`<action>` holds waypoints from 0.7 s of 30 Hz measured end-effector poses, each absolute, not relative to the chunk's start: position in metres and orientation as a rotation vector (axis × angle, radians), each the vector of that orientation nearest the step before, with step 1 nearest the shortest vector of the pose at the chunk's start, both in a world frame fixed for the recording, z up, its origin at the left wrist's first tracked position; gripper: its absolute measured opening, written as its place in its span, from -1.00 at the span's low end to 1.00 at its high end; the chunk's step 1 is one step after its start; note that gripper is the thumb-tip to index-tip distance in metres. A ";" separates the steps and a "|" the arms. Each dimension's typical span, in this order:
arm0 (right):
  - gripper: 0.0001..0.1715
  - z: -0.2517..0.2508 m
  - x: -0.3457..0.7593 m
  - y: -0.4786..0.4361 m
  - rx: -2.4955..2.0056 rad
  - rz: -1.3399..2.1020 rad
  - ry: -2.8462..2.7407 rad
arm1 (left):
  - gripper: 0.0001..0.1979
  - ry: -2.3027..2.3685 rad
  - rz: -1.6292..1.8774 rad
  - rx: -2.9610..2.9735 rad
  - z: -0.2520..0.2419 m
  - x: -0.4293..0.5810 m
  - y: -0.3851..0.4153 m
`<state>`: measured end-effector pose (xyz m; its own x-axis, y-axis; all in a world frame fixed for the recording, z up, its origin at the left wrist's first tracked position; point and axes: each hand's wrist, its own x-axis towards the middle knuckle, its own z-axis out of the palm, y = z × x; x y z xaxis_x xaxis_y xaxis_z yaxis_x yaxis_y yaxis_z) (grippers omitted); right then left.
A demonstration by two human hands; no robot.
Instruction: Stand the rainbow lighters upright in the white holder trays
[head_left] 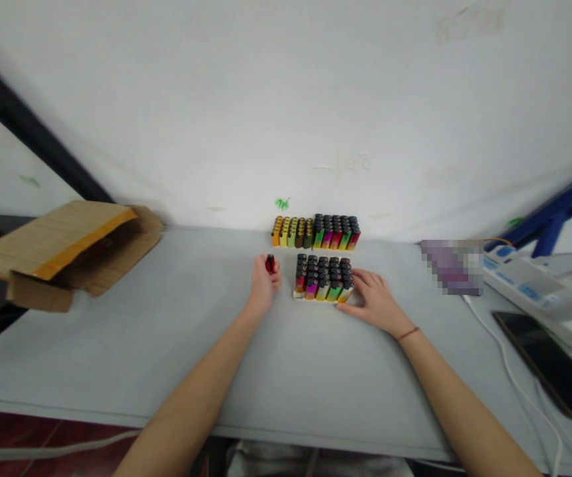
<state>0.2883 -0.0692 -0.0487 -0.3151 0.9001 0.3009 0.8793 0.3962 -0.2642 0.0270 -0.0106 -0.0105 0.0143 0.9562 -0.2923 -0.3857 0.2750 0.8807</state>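
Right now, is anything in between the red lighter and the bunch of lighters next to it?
No, nothing visible. The left hand holds the red lighter just left of the near block of lighters, with only bare table between them. The right hand rests at the block's right side.

Two arms come in from the lower edge, bare along all the length that shows. Left hand (265, 281): bare, as is its forearm. Right hand (373, 301): bare too; a thin red cord bracelet (408, 334) circles the wrist, a single strand, lying at a slight slant. Fingernails too small to make out. Between the arms, at the bottom edge, a strip of pale grey creased cloth (316, 464); which garment cannot be told.
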 end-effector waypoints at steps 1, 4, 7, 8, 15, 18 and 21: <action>-0.25 -0.049 0.288 -0.069 -1.532 0.070 -2.262 | -0.54 1.072 1.192 0.689 -0.011 0.027 -0.011; -0.26 -0.049 0.288 -0.069 -1.530 0.062 -2.262 | -0.50 1.062 1.205 0.698 -0.011 0.025 -0.009; -0.26 -0.049 0.288 -0.069 -1.527 0.065 -2.262 | -0.53 1.050 1.207 0.707 -0.011 0.022 -0.007; -0.26 -0.049 0.288 -0.069 -1.525 0.068 -2.262 | -0.55 1.050 1.206 0.705 -0.010 0.022 -0.007; -0.25 -0.049 0.288 -0.069 -1.527 0.063 -2.264 | -0.63 1.045 1.216 0.728 -0.009 0.021 -0.006; -0.24 -0.049 0.288 -0.069 -1.527 0.068 -2.263 | -0.63 1.028 1.181 0.756 -0.009 0.021 -0.006; -0.24 -0.049 0.288 -0.069 -1.527 0.066 -2.257 | -0.68 1.009 1.143 0.950 -0.009 0.019 -0.007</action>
<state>0.2884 -0.0692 -0.0488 -0.3142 0.8979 0.3083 0.8782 0.3983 -0.2648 0.0192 -0.0072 -0.0089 0.1185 0.9837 -0.1352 -0.2566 0.1619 0.9529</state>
